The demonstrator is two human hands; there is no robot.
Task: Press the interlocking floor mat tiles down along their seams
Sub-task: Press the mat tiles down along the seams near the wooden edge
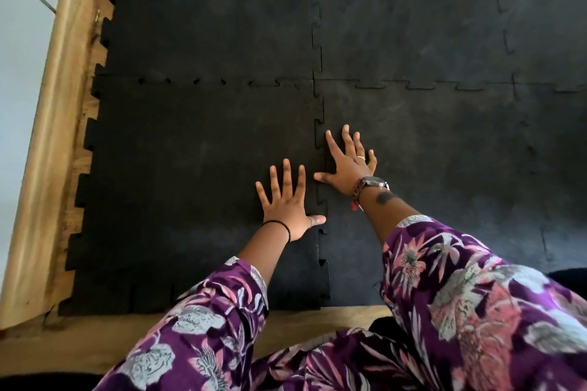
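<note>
Both hands — left (284, 201), right (346, 165) — lie flat, fingers spread, flanking the black mat tiles' (197, 149) seam (321, 200).

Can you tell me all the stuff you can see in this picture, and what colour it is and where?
Floor mat tiles: at least six in view, black, locked together like puzzle pieces, covering most of the picture.
Seams: several, dark zigzag lines, one running up between the hands, one crossing the middle.
Wooden floor: one, light brown, showing along the mat's left toothed edge and near edge.
Wooden board: one, pale brown, along the left side.
Wall: white, far left.
Wristwatch: one, dark, right wrist.
Wristband: one, thin black, left wrist.
Sleeves: two, purple with pink and white flowers, bottom.
Left hand: flat, fingers spread, left of the seam.
Right hand: flat, fingers spread, right of the seam.
</note>
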